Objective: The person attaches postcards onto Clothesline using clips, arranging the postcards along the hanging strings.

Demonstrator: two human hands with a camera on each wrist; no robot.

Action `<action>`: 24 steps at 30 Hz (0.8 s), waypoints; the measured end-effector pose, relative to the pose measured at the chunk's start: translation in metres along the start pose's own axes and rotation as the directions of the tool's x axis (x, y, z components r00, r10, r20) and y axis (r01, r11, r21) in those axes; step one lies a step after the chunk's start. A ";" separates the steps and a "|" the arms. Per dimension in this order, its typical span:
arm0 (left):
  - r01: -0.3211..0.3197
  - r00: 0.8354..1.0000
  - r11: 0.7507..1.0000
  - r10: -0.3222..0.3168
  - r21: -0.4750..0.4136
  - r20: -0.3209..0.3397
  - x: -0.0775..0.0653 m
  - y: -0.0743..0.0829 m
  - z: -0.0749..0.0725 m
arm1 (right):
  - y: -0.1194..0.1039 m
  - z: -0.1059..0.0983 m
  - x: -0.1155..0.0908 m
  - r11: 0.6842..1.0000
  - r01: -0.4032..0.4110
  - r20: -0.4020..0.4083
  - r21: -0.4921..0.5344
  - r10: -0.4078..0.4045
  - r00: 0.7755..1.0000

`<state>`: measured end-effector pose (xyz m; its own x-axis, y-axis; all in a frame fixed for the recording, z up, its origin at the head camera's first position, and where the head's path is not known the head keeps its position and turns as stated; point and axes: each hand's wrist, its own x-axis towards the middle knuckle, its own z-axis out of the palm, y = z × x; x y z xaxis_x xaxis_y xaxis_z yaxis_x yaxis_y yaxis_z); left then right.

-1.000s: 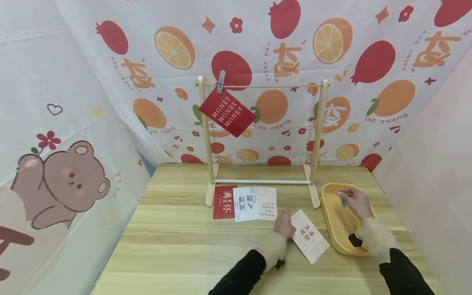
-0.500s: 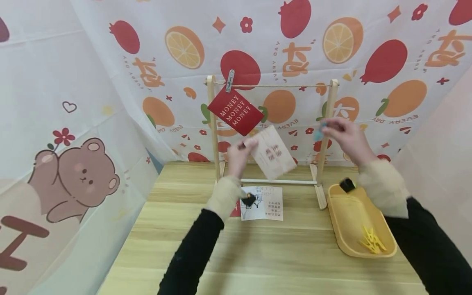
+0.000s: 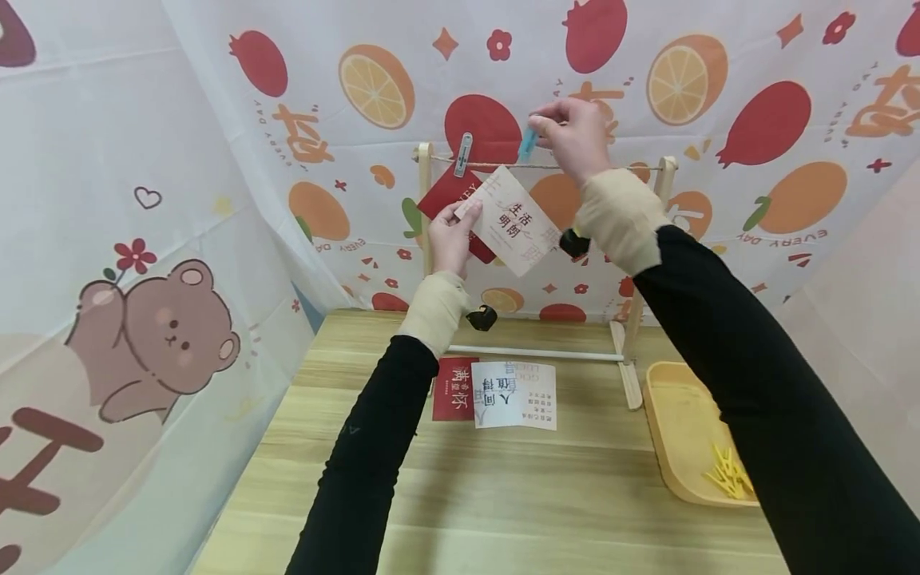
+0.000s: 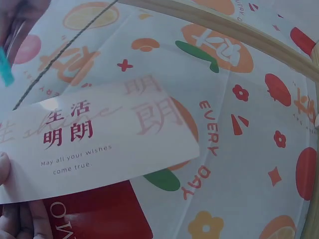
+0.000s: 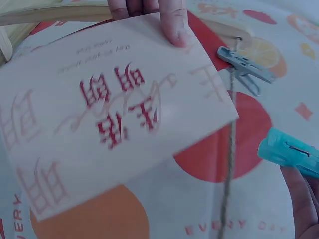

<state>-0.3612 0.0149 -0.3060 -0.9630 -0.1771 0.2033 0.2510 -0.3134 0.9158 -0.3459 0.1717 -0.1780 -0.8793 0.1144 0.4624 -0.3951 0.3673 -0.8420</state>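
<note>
In the head view my left hand (image 3: 451,238) pinches a pale card (image 3: 512,224) with red Chinese characters by its left edge. The card is tilted, its top corner close to the rope (image 3: 496,165). My right hand (image 3: 575,137) holds a teal clothespin (image 3: 528,145) just above the rope, to the right of the card; the right wrist view shows the clothespin (image 5: 289,149) apart from both card and rope. Behind the pale card, a red MONEY card (image 3: 447,192) hangs from the rope by a grey clothespin (image 3: 463,154). The pale card hides part of it.
The rope runs between the posts of a wooden stand (image 3: 667,180). On the table (image 3: 503,495) lie a red card (image 3: 454,390) and a white card (image 3: 514,395). A yellow tray (image 3: 664,447) with yellow clothespins (image 3: 729,473) stands at the right, partly behind my right arm.
My left hand has lifted the pale card off the table up to the rope. My right hand has carried the teal clothespin from the tray up and leftward to the rope.
</note>
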 end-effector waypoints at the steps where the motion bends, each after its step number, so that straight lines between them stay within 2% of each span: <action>1: 0.005 1.000 1.000 -0.005 -0.003 -0.007 0.000 0.000 0.001 | 0.000 0.004 0.003 1.000 -0.013 0.007 -0.009 0.013 1.000; 6: 0.018 1.000 1.000 -0.018 -0.011 -0.001 -0.001 0.002 0.007 | 0.004 0.014 0.011 0.996 -0.094 0.017 -0.003 0.094 0.995; 10: 0.014 1.000 0.999 -0.013 -0.050 0.011 0.001 0.005 0.012 | 0.008 0.017 0.014 0.988 -0.156 0.030 0.012 0.156 0.987; 17: 0.025 1.000 0.998 -0.025 -0.059 0.012 0.004 0.005 0.016 | 0.011 0.016 0.013 0.976 -0.217 0.098 0.003 0.215 0.972; 21: 0.032 0.999 0.999 -0.032 -0.024 -0.005 0.001 0.002 0.020 | 0.016 0.006 0.010 0.978 -0.207 0.160 -0.025 0.208 0.965; 24: 0.084 0.996 0.996 -0.083 0.026 -0.020 -0.005 -0.006 0.023 | 0.023 -0.008 0.003 0.984 -0.155 0.169 -0.087 0.168 0.971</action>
<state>-0.3597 0.0390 -0.3042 -0.9783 -0.1692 0.1194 0.1668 -0.3025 0.9385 -0.3558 0.1877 -0.1933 -0.9652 0.0169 0.2610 -0.2294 0.4242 -0.8760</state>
